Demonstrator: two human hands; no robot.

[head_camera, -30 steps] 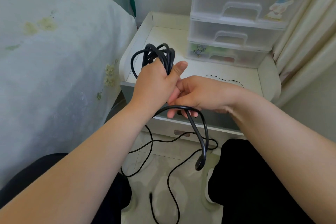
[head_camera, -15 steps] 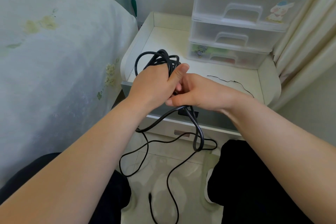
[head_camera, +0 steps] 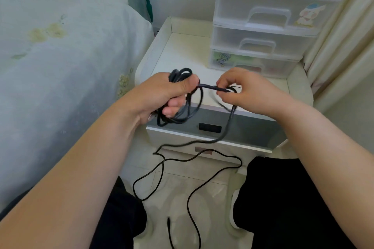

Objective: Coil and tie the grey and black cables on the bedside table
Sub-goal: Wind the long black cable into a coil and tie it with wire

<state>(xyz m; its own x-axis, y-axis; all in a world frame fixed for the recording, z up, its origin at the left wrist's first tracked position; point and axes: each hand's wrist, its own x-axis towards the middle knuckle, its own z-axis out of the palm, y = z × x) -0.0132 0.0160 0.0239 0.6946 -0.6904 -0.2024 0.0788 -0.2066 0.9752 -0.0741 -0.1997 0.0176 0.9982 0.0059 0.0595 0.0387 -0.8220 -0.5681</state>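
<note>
My left hand (head_camera: 162,95) grips a bundle of black cable loops (head_camera: 180,115) just in front of the white bedside table (head_camera: 182,50). A stretch of the same black cable runs rightward from my left thumb to my right hand (head_camera: 242,91), which pinches it between thumb and fingers. From my right hand the cable drops past the table's grey drawer front (head_camera: 242,125) and trails in loose curves over the floor (head_camera: 202,180), its plug end (head_camera: 168,222) lying between my knees. A thin black tie wire (head_camera: 235,87) peeks out by my right fingers. No grey cable shows.
A clear plastic drawer unit (head_camera: 263,32) stands at the back right of the tabletop. A bed with a floral cover (head_camera: 60,66) lies close on the left, a cream curtain (head_camera: 344,36) hangs on the right. My knees in black trousers (head_camera: 283,208) flank the tiled floor.
My right hand has moved away from the left to the right, drawing a length of cable taut between them. The hanging loop below the hands has risen.
</note>
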